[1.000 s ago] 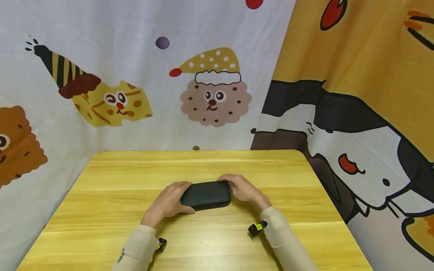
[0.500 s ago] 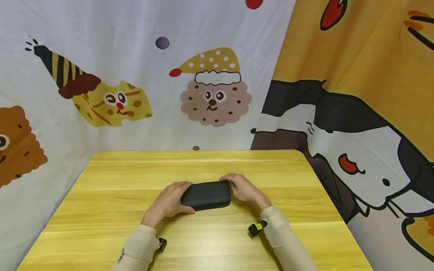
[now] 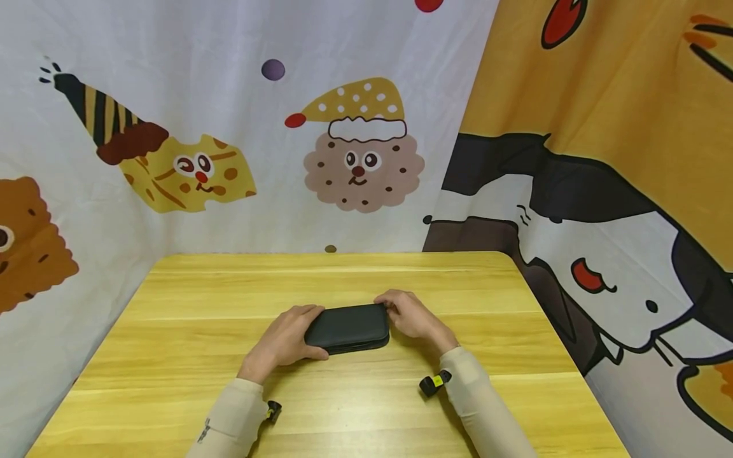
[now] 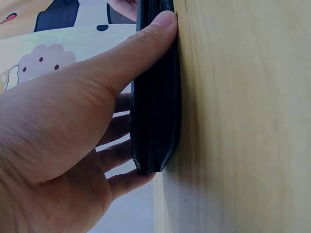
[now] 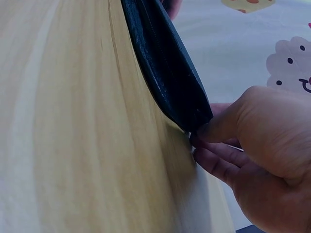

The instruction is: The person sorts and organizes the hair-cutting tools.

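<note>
A black zip-around wallet (image 3: 347,327) lies flat on the table, with a zipper (image 4: 151,109) running along its edge. My left hand (image 3: 285,337) grips its left end, the thumb along the near edge and the other fingers round the far side. At the far right corner, my right hand (image 3: 411,316) pinches the zipper edge between thumb and fingertips. From the right wrist, the pinching hand (image 5: 262,155) shows at the wallet's (image 5: 167,68) end, a small dark bit between its fingers. The zipper pull itself is hidden there.
The wooden table (image 3: 355,407) spreads around the wallet on every side. Behind it hangs a white curtain (image 3: 229,38) with cartoon prints, and an orange printed curtain (image 3: 630,95) hangs on the right.
My right hand's fingers have slid slightly to the right along the wallet's far edge to its corner. The left hand and the wallet have stayed in place.
</note>
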Demonstrator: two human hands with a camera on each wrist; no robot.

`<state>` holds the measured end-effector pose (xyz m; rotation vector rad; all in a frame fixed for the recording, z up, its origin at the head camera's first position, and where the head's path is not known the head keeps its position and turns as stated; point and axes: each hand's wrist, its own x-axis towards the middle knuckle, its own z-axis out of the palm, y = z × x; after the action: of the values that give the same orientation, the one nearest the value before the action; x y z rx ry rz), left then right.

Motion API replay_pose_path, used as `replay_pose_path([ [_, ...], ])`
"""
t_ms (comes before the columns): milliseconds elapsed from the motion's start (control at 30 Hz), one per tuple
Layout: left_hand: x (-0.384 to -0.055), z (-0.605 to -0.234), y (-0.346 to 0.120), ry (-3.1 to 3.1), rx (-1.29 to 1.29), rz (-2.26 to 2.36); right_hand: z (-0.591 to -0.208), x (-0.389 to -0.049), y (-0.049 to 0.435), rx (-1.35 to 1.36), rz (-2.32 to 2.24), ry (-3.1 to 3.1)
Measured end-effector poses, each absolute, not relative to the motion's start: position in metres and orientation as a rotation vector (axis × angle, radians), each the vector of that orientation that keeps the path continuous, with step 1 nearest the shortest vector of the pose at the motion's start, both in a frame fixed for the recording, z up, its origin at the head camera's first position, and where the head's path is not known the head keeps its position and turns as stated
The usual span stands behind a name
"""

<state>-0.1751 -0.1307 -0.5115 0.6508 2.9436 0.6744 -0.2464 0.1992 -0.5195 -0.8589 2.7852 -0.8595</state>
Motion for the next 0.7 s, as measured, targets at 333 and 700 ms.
replay_pose_path([
  [333,-0.176,-0.5116,-0.1307,2.934,0.644,0.673,-0.5212,-0.2481,0.196,-0.861,-0.829,2.875],
  [700,-0.176,-0.5131,-0.1307,2.939,0.644,0.675,-0.5219,-0.248,0.1948,-0.767,-0.858,2.893],
])
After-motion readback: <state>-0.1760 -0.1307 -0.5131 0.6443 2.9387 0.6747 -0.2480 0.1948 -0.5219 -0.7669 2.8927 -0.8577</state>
